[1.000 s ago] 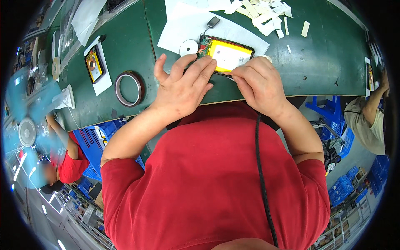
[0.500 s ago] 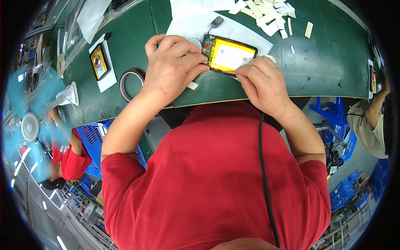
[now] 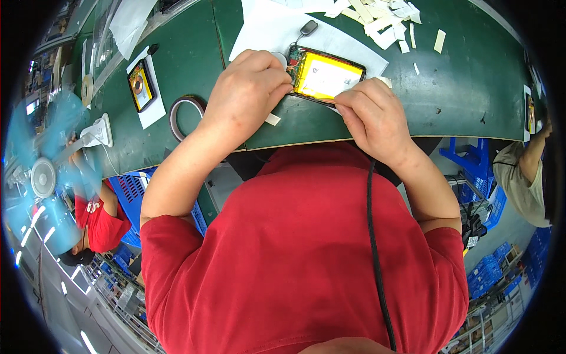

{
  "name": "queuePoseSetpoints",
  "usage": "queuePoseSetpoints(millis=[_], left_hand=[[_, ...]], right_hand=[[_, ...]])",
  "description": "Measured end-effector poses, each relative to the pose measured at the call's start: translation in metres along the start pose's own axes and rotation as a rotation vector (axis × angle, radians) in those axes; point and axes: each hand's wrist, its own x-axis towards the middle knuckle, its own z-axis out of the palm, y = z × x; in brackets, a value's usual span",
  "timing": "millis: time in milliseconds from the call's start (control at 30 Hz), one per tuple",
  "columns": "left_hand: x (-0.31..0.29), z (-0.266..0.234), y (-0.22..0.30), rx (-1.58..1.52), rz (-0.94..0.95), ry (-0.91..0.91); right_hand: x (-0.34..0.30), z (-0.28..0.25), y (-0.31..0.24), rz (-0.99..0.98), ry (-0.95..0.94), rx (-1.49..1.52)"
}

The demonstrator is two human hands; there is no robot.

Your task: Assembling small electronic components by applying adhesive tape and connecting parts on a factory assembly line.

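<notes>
Hands both on an opened handheld device (image 3: 325, 76) with a yellow battery pack showing, lying on a white sheet (image 3: 265, 35) near the front edge of the green surface (image 3: 471, 76). Left hand (image 3: 247, 94) covers the device's left end, grip curled closed, fingertips pressed on the exposed circuit board corner. Right hand (image 3: 371, 112) sits at the device's near long edge, thumb and forefinger pinched tight at the rim; whether something small is between them, cannot tell. Small pale scrap (image 3: 272, 119) lies just beside the left hand at the surface edge. Brown tape roll (image 3: 186, 115) flat on the surface left of the left hand, apart from it. Second device with a yellow face (image 3: 141, 86) further left on its own white sheet. Pile of pale paper strips (image 3: 383, 20) behind the device, at the far side. Small grey dongle (image 3: 308, 27) on the sheet just behind it. Blurred blue fan (image 3: 44, 171) at far left; another person in red (image 3: 100, 221) below it, another person's arm (image 3: 527, 165) at far right.
</notes>
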Motion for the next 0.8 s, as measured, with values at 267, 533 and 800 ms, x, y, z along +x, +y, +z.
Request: queuePoseSetpoints(millis=[267,533,800], left_hand=[[0.015,-0.006,-0.003,-0.192,-0.232,-0.186],[-0.011,0.009,-0.006,-0.206,-0.025,0.042],[-0.031,0.027,0.004,0.151,0.159,0.088]], right_hand=[[0.001,-0.001,-0.001,0.009,-0.020,0.005],[0.000,0.002,0.001,0.051,0.030,0.051],[0.007,0.004,-0.003,0.023,-0.009,-0.087]])
